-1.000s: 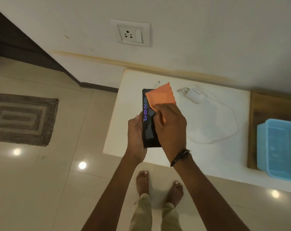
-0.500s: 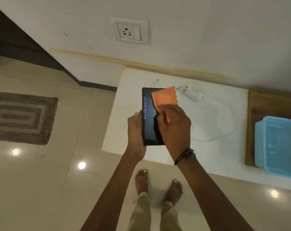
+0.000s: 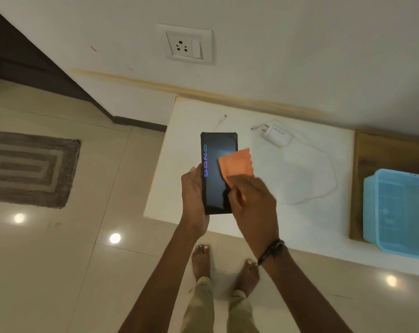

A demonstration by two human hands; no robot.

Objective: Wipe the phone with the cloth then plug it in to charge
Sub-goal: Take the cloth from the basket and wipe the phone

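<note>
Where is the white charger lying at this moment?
In the head view the white charger lies on the white table near the wall, up and to the right of the phone and below the wall socket.

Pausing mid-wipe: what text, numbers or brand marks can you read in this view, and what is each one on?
"0203": glowing digits stacked along the left edge of the phone screen.
Brand print on the white charger: too small to read.
Cloth, wall socket, blue basket: no text visible.
</note>
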